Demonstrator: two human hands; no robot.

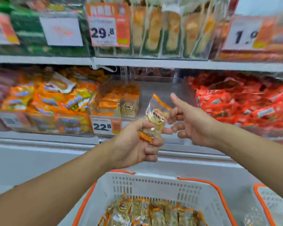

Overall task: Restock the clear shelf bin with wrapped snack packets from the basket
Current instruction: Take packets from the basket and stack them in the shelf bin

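Note:
My left hand [137, 144] grips a clear snack packet [156, 119] with orange edges and a round gold label, held upright in front of the shelf. Just to its right, my right hand [191, 121] has its thumb raised and its fingers loosely curled toward the packet, fingertips touching or nearly touching it; I cannot tell which. Behind them stands the clear shelf bin [178, 88], with a few matching packets [121, 103] stacked at its left side. Below, a white basket [153, 185] with orange rim holds several more packets [145, 212].
Neighbouring bins hold orange-yellow packets [47, 103] on the left and red packets [243, 103] on the right. Price tags [105, 127] hang on the shelf front. An upper shelf [153, 62] carries wrapped breads. A second basket [274, 204] sits at the lower right.

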